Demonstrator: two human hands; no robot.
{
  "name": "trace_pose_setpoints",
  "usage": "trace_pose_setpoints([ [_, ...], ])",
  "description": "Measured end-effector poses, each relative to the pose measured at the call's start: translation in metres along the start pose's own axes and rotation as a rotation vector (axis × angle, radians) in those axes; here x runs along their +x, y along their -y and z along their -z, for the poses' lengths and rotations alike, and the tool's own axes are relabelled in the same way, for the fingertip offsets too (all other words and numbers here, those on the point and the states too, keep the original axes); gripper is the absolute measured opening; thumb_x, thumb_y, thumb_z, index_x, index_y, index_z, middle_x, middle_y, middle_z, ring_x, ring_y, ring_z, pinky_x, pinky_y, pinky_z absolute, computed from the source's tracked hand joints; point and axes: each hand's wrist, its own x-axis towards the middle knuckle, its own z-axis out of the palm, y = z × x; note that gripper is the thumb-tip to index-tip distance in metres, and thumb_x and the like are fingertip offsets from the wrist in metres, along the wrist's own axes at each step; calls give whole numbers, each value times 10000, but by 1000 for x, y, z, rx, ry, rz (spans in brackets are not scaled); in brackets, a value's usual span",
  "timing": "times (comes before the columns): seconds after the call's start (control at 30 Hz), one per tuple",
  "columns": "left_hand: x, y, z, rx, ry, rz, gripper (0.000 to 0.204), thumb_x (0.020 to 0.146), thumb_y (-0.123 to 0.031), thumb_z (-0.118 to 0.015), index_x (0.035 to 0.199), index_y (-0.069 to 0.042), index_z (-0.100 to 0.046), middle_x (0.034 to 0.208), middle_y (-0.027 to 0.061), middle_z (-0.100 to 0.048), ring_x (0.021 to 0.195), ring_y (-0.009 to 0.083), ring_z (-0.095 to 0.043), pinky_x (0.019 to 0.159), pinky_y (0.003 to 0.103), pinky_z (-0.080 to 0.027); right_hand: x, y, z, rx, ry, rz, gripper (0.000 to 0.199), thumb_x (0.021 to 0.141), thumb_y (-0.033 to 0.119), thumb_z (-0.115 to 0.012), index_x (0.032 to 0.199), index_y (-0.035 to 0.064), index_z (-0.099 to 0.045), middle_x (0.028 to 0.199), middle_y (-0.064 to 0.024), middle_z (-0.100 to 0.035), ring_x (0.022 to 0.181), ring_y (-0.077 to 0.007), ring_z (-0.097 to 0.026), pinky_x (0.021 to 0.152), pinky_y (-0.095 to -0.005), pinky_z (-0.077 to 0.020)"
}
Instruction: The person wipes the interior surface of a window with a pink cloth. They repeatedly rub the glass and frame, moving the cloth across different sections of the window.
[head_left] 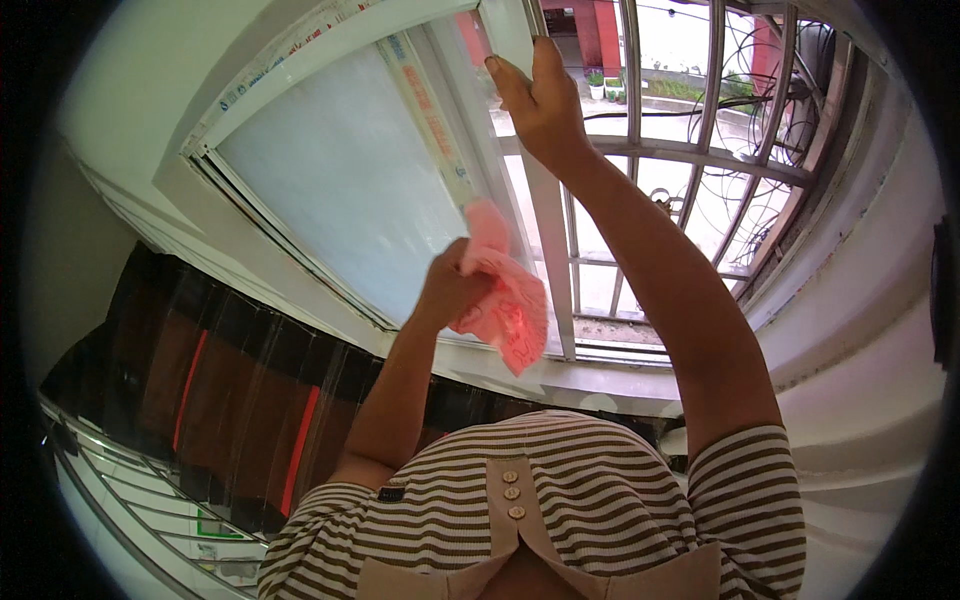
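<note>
A crumpled pink cloth (508, 300) is bunched in my left hand (452, 285), its loose end hanging down. The cloth lies over the inner edge of a white-framed sliding window, beside the frosted glass pane (330, 165). Higher up, my right hand (548, 105) grips the upright white sash frame (548, 215); its thumb side shows, while some fingers are hidden behind the frame. A strip with faded red print (425, 110) runs down the sash near the cloth.
Metal security bars (705, 155) cover the open side of the window, with tangled dark cables (790, 110) beyond. Potted plants (605, 85) stand outside. Below the sill are dark brown panels with red stripes (300, 450). A metal rack (130, 490) is at the lower left.
</note>
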Motion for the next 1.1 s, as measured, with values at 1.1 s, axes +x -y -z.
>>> trace_pose_setpoints([
  [1.1,38,-130,33,501,-425,-1017,324,839,100,-577,1148,9,-612,1177,166,-619,1082,298,-589,945,358,-458,-131,20,121,455,-161,-724,392,828,-17,-632,1209,19,-544,1062,-71,-636,950,-174,-622,844,-320,-515],
])
